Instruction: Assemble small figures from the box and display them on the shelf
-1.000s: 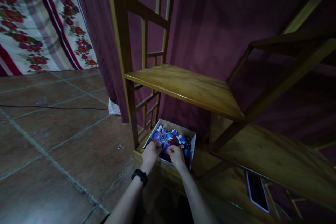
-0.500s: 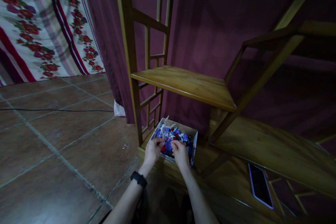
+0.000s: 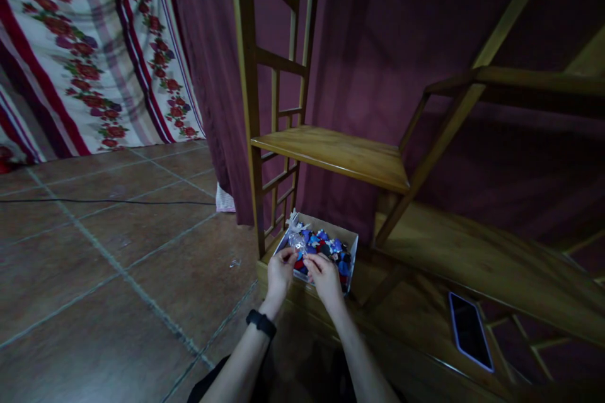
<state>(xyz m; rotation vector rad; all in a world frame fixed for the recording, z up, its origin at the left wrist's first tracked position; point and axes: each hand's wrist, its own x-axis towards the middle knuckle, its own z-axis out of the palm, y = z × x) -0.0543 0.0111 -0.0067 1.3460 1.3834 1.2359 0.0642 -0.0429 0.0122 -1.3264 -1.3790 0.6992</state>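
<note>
**Both hands at the box on the bottom shelf**

Left hand (image 3: 280, 268), black watch (image 3: 263, 322) on the wrist, pinches a small shiny wrapped piece (image 3: 297, 242) at its fingertips. Right hand (image 3: 326, 274) is curled close beside it, fingertips meeting the same spot; the light is too dim to tell whether it grips. The piece sits just above the near-left corner of the open cardboard box (image 3: 352, 247), which is heaped with blue and red bits (image 3: 332, 246). The box stands on the bottom shelf (image 3: 302, 297) of a wooden rack, under the middle shelf (image 3: 340, 154). A phone (image 3: 469, 330) lies well to the right.

Risk, as judged: the heap is loose and full, so tugging one tangled piece could drag its neighbours over the low rim onto the tiled floor (image 3: 118, 264).
</note>
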